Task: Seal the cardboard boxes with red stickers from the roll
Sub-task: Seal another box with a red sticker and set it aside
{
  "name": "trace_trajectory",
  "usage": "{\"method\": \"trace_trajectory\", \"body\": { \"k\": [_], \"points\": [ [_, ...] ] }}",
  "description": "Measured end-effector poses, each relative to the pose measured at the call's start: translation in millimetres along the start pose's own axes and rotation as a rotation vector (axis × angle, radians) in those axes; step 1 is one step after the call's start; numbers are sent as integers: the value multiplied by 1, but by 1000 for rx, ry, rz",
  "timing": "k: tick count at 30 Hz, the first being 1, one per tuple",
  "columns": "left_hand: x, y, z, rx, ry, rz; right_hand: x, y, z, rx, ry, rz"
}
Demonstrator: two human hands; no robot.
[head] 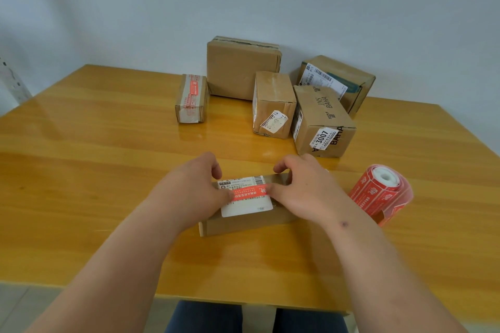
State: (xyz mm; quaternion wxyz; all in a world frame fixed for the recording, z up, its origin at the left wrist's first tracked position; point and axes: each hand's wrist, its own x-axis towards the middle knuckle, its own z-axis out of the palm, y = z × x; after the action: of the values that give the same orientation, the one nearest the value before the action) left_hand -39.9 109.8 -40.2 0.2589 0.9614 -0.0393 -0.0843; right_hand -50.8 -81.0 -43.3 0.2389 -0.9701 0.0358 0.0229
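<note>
A flat cardboard box [243, 220] with a white shipping label lies on the table right in front of me. A red sticker [250, 193] runs across its top over the label. My left hand [193, 185] holds the box's left end, its thumb pressing the sticker's left end. My right hand [303, 188] holds the right end, with the thumb on the sticker's right end and fingers curled over the far edge. The roll of red stickers [381, 192] lies on its side just right of my right hand.
Several cardboard boxes stand at the back of the wooden table [81, 159]: a small box with a red sticker on it [190, 98], a large plain box [240, 67], a mid-sized box [273, 105], a "BAHA" box [322, 121] and a labelled box [338, 81].
</note>
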Motion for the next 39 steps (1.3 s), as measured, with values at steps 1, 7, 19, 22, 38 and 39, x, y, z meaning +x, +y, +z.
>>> {"method": "trace_trajectory", "body": {
  "k": [1, 7, 19, 22, 38, 39],
  "points": [
    [0, -2, -1, -55, -5, 3, 1, 2, 0, 21, 6, -8],
    [-4, -10, -1, -204, 13, 40, 0, 9, -1, 76, 32, -18],
    [-12, -16, -9, 68, -192, 139, -14, 12, -8, -14, -254, -150],
    [-11, -18, -20, -243, -243, 57, -15, 15, -12, 143, -259, -94],
    [28, -6, -7, 164, -52, -216, -9, 18, 7, -70, -24, 100],
    [28, -10, -5, 193, -22, -194, -9, 18, 8, -70, 4, 87]
  ]
}}
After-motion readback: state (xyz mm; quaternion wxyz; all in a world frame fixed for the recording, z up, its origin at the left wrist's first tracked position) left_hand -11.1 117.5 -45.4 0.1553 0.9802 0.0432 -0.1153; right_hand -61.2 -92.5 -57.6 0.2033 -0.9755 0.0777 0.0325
